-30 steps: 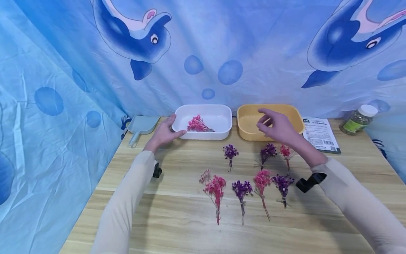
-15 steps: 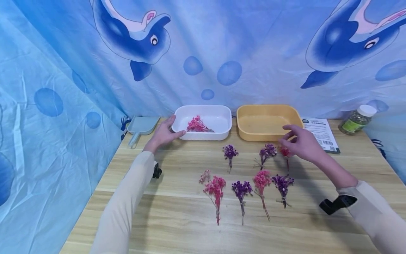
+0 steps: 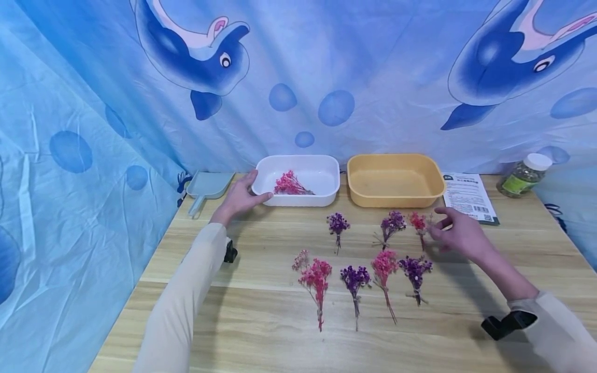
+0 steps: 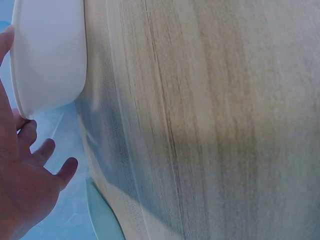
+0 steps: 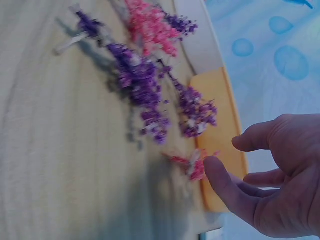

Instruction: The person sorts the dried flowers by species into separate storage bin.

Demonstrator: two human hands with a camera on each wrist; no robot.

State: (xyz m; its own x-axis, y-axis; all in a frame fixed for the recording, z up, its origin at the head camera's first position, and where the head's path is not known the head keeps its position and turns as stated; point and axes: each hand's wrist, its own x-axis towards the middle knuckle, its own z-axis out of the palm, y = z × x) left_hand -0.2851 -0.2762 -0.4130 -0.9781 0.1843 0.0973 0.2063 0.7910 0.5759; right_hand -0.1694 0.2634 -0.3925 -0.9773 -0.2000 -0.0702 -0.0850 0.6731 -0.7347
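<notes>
My left hand rests on the left end of a white plastic basin, thumb on the front rim and fingers spread along the side. A pink dried-flower bunch lies inside that basin. My right hand, thumb and fingers apart, hovers just right of a small red dried-flower bunch; nothing is in its grasp. In the right wrist view the red bunch appears beyond the fingertips. Nearby on the table lie purple bunches and pink bunches.
A yellow basin stands right of the white one. Behind my right hand lies a printed packet, with a lidded jar farther right. At the far left is a pale blue dustpan. A blue curtain hangs behind the table.
My right hand has moved from above the yellow basin to the right and nearer, down beside the small red bunch. My left hand has stayed on the white basin.
</notes>
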